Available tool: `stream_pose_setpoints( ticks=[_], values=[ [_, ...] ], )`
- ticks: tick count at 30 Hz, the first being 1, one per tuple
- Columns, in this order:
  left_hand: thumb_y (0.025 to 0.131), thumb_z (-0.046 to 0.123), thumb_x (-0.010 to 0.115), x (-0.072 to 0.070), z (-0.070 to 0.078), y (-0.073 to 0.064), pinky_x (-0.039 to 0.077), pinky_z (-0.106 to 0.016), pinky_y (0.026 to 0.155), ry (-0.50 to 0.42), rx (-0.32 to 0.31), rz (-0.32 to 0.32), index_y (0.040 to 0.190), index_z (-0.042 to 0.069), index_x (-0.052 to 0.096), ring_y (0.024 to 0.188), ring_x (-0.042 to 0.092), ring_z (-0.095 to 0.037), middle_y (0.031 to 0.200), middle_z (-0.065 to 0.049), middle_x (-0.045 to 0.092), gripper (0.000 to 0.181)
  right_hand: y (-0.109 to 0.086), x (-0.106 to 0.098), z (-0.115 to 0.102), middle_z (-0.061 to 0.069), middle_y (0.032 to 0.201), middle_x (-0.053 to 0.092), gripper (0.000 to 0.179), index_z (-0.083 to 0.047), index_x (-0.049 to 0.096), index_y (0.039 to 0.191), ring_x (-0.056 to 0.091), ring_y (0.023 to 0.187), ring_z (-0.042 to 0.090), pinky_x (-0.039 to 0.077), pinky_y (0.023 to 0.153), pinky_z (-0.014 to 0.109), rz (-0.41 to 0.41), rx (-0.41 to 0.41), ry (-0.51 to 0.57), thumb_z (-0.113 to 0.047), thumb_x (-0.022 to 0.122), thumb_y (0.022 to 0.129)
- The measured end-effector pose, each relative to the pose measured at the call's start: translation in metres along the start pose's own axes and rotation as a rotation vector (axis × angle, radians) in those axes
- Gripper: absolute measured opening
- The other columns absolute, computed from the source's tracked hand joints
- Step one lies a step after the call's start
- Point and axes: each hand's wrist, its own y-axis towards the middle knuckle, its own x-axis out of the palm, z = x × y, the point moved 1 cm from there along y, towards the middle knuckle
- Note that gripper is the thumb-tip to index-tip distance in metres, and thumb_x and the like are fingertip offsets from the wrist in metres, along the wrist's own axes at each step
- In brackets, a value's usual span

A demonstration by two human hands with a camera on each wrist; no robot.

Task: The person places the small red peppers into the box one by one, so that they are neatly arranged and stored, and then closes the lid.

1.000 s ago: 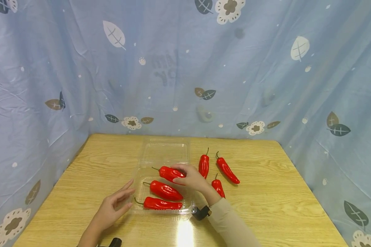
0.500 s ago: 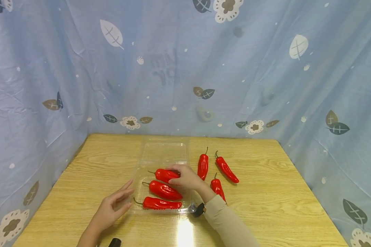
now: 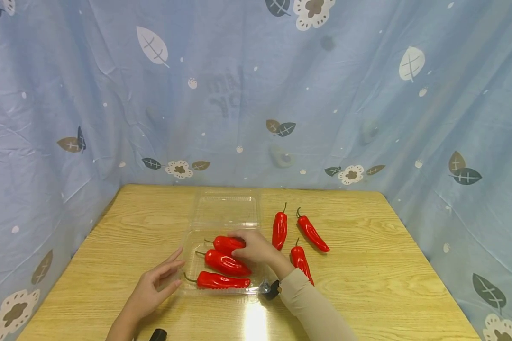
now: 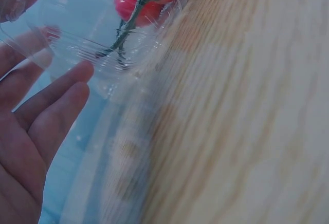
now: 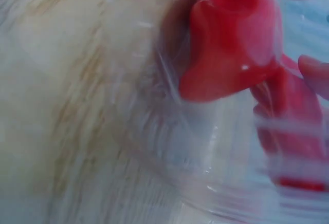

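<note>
A clear hinged plastic container lies open, its lid (image 3: 227,208) folded back and its tray holding red peppers. My right hand (image 3: 259,247) grips the rearmost pepper (image 3: 224,244) near its tip, which the fingers hide. Just in front of it a second pepper (image 3: 226,263) lies in the tray, and a third pepper (image 3: 223,280) sits along the front wall. All these stems point left. My left hand (image 3: 155,288) is beside the tray's left edge, fingers extended and holding nothing. In the left wrist view, the fingertips of that hand (image 4: 36,126) are at the clear plastic wall.
Right of the container, several loose things share the wooden table (image 3: 367,284): a pepper (image 3: 279,229) close to the tray, a slanted pepper (image 3: 312,233) farther right, and a pepper (image 3: 300,263) partly behind the right forearm. A patterned blue curtain (image 3: 222,104) encloses the table's back and sides.
My right hand has moved left and slightly toward the front with the gripped pepper, which now lies closer to the middle one. My left hand has stayed almost still.
</note>
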Motion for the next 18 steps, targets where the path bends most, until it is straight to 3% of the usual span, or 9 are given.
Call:
stream_pose_setpoints(
  ticks=[6, 12, 18],
  values=[
    [0.085, -0.011, 0.061, -0.0004, 0.0006, -0.0003, 0.044, -0.011, 0.096, 0.001, 0.003, 0.002, 0.124, -0.012, 0.055, 0.128, 0.046, -0.003, 0.146, -0.029, 0.035, 0.04, 0.0001, 0.0017, -0.0012, 0.008, 0.127, 0.062, 0.045, -0.006, 0.058, 0.129, 0.061, 0.113, 0.023, 0.051, 0.096, 0.034, -0.046, 0.019, -0.006, -0.011, 0.068, 0.086],
    [0.085, -0.008, 0.062, -0.0006, 0.0003, -0.0004, 0.044, -0.011, 0.096, 0.022, -0.022, -0.003, 0.124, -0.01, 0.055, 0.128, 0.045, -0.002, 0.146, -0.028, 0.035, 0.039, -0.0002, 0.0009, -0.0022, 0.008, 0.126, 0.063, 0.045, -0.005, 0.059, 0.128, 0.06, 0.115, 0.023, 0.049, 0.099, 0.035, -0.024, 0.002, -0.054, -0.012, 0.069, 0.085],
    [0.085, -0.011, 0.061, -0.0002, -0.0009, -0.0006, 0.044, -0.012, 0.096, 0.013, -0.003, -0.005, 0.124, -0.011, 0.054, 0.127, 0.045, -0.001, 0.146, -0.029, 0.034, 0.04, 0.0001, 0.0016, -0.0009, 0.01, 0.124, 0.064, 0.045, -0.005, 0.059, 0.128, 0.059, 0.115, 0.024, 0.048, 0.099, 0.038, -0.013, 0.011, -0.045, -0.014, 0.069, 0.085]
  ],
)
